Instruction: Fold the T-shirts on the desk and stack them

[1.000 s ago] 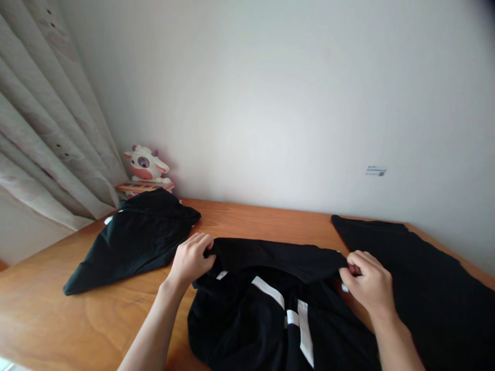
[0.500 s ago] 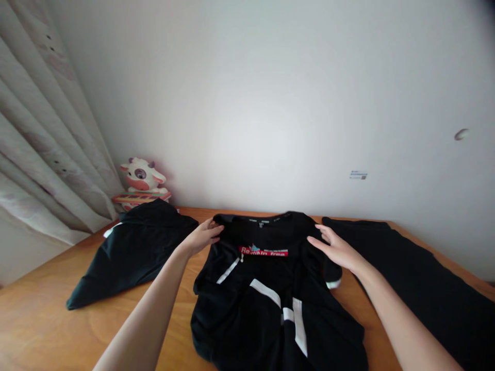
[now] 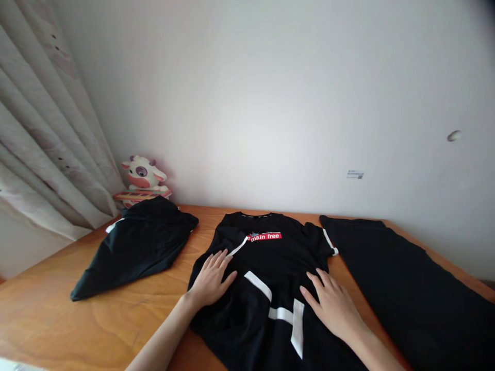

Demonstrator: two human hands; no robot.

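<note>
A black T-shirt [image 3: 278, 263] with white stripes and a red printed label lies on the wooden table [image 3: 116, 330], its neckline toward the wall. Its lower part is rumpled. My left hand [image 3: 212, 278] rests on the shirt's left side, fingers spread, just below the white-edged sleeve. On the right side of the shirt, my right hand [image 3: 330, 301] lies with its fingers apart. Neither hand grips the cloth.
Dark folded cloth [image 3: 139, 252] lies at the left, in front of a cow-shaped toy [image 3: 143, 175] with a keyboard. Another black garment [image 3: 402, 278] stretches along the right. A curtain [image 3: 46, 129] hangs at the left, and a wall stands behind.
Both hands have left the shirt's shoulders and moved down toward me onto its sides. The neckline and chest now lie flatter, and the right sleeve is spread outward.
</note>
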